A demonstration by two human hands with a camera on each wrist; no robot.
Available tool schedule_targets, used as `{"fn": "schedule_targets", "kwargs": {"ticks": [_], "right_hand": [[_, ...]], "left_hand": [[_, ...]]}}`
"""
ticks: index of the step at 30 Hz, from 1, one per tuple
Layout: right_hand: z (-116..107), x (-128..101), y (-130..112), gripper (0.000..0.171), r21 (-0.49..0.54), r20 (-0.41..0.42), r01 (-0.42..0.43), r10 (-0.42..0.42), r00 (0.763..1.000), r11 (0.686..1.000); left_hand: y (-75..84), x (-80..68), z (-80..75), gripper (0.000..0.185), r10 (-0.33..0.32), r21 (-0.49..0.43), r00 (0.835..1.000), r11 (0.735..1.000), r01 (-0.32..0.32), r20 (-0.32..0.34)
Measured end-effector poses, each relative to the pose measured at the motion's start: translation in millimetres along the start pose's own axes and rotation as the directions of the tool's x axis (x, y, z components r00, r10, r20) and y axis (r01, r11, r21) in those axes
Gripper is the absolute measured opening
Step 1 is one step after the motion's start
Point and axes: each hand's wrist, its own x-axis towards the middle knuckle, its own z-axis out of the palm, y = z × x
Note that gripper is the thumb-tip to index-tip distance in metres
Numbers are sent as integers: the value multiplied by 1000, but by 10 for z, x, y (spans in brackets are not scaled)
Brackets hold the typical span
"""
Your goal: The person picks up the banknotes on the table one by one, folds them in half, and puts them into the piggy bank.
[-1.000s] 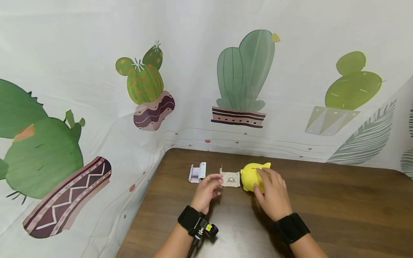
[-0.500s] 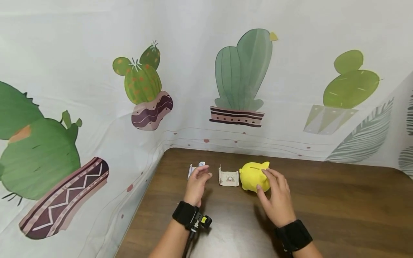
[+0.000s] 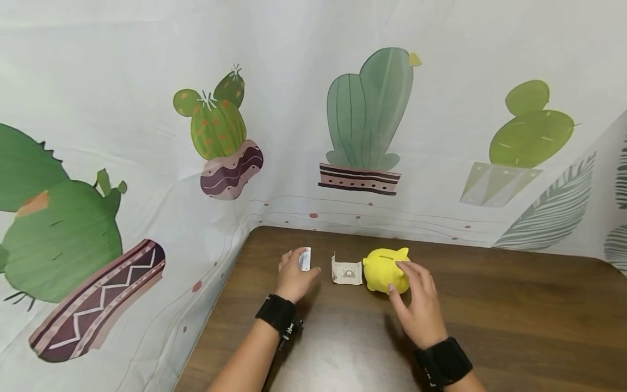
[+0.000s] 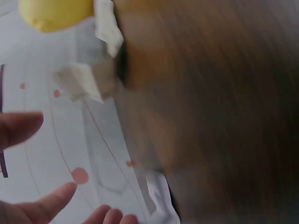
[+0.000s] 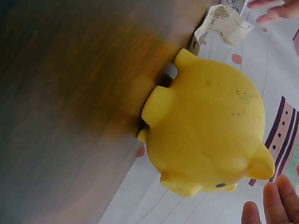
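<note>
A creased bluish-purple banknote (image 3: 306, 259) lies at the left of the table, partly hidden by my left hand (image 3: 295, 275). That hand spreads over it, thumb apart from the fingers. In the left wrist view the fingers (image 4: 58, 203) stand clear of the blurred note (image 4: 161, 200). A beige banknote (image 3: 346, 273) with one end bent up lies between that note and a yellow piggy bank (image 3: 384, 269). The piggy bank stands upright, slot on top. My right hand (image 3: 418, 307) is at its right side, fingers loosely bent; whether the fingertips touch it I cannot tell.
The brown wooden table (image 3: 514, 316) reaches back to a white cloth (image 3: 289, 109) printed with cacti. The cloth also hangs along the table's left edge. Black bands (image 3: 444, 362) are worn on both wrists.
My left hand has moved left, past the beige note, to the bluish-purple note. My right hand has drawn back slightly to the right from the top of the piggy bank, uncovering its slot.
</note>
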Motion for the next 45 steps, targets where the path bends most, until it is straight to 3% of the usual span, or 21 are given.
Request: {"fn": "schedule_targets", "kwargs": {"ticks": [7,13,19,24,29,36,45], "right_hand": [[33,-13,-52,53,17,15,-16,16,1000,1000],[29,-33,-109,54,33,16,-28,27,999,999],[4,-32,-121,54,46,24,-48,47,999,998],[0,-24,-120,54,45,21,-51,50,999,998],[-7,-13,-129,53,42,15,-43,42,999,998],[-20,-7,-111,51,49,21,-40,39,999,998],[-22,-10,-77,51,54,31,-51,49,998,997]], "left_hand": [[-127,108,-48,70,-23,100,996,995,15,82],[-162,156,-72,68,-17,191,996,982,-1,92],[-221,213,-65,65,11,340,995,939,-45,102],[-254,252,-47,53,40,419,995,905,-77,96],[-230,319,-96,46,60,414,993,905,-99,105],[-252,414,-150,40,40,356,989,930,-88,140],[-210,372,-126,27,52,244,996,967,-70,79]]}}
